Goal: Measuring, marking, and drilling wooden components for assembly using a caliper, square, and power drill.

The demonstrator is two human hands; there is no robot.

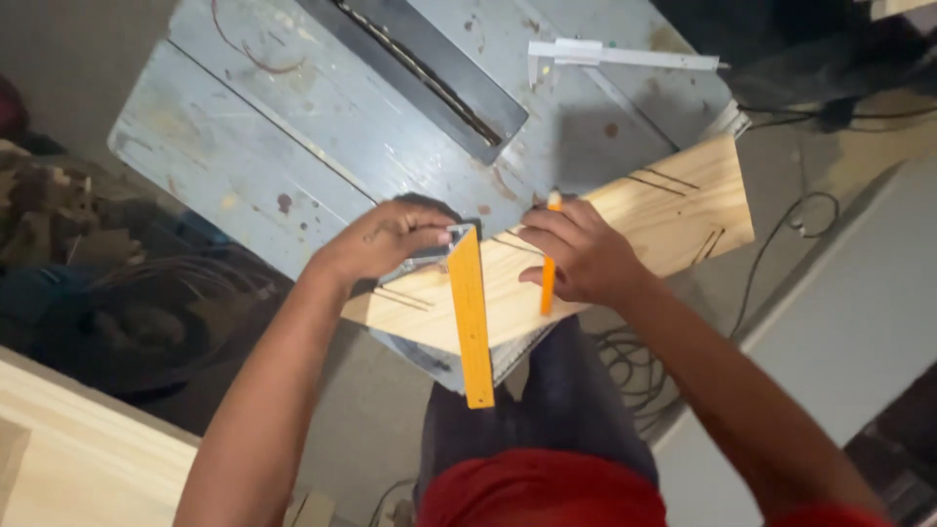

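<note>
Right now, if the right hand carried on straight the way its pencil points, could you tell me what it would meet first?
The right hand aims its orange pencil up the picture, off the wooden board. First it would likely cross bare grey saw table, then the caliper; depth is unclear.

Grey metal table saw top (293, 127) fills the far middle of the view, scratched and spotted, with a dark blade insert (429, 68) running diagonally across it. A slim metal caliper (625, 56) lies on its far right part. Concrete floor (78, 59) below, dim at far left. Dark clutter and coiled wire (146, 303) on the left. Black cables (800, 215) trail on the right floor. Pale wooden plank (68, 449) near left. Light slab edge (859, 322) at right.
</note>
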